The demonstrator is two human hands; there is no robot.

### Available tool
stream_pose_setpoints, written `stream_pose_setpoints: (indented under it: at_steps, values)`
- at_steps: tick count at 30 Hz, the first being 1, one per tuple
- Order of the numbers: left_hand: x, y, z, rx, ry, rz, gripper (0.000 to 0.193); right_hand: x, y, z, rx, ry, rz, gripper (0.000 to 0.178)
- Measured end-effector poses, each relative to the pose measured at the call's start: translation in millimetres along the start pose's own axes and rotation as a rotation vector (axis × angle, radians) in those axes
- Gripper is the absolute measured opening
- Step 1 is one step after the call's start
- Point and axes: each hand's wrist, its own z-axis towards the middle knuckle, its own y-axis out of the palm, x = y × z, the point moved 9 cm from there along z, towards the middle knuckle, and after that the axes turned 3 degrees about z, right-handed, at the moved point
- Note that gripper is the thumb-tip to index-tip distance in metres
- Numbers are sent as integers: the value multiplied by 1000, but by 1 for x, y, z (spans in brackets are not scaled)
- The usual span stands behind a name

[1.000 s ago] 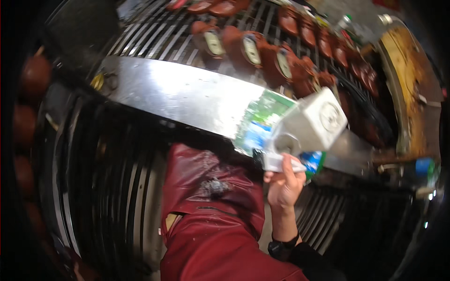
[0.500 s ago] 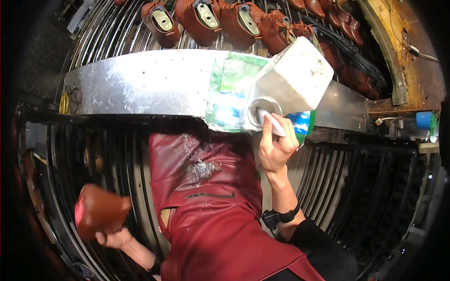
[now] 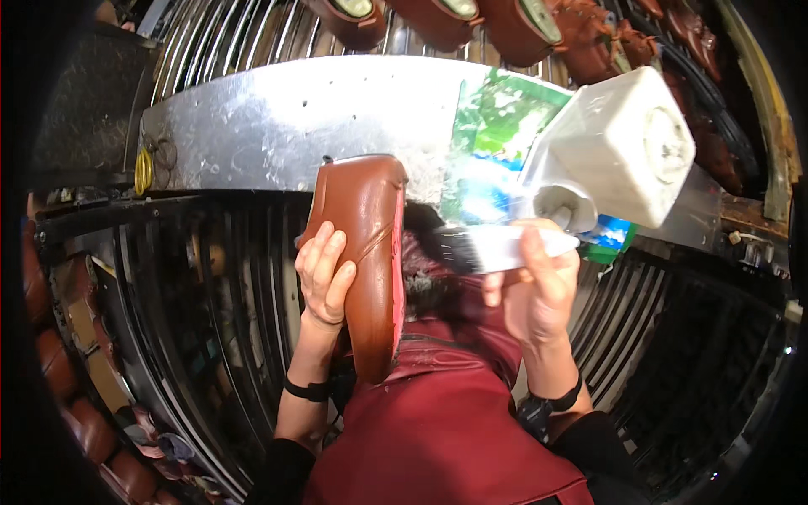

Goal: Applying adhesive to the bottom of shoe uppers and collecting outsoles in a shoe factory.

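A brown leather shoe with a pink strip along its bottom edge stands on end over my lap. My left hand is wrapped round its left side, thumb across the leather. In my right hand is a white-handled brush, its dark bristles pointing left at the shoe but apart from it. The brush is somewhat blurred. Just above my right hand lies the open mouth of a white plastic jug, which rests tilted on its side at the bench edge.
A scratched metal bench runs across in front of me, partly covered by a green and blue sheet. Brown shoes stand on the metal bars behind it. A yellow coil hangs at the left, and slatted racks flank me.
My left hand has brought the shoe from the lower left up to the middle. The brush has come out of the jug's mouth and turned leftward. The view has shifted.
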Motion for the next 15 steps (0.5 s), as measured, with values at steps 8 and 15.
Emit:
stream_pose_setpoints:
  at_steps: [8, 15]
  values:
    - [1, -7, 11, -9, 15, 25, 36, 29, 41, 44, -178, -114, -322, 15]
    - [-1, -13, 16, 17, -18, 2, 33, 27, 47, 95, -119, -146, -330, 17]
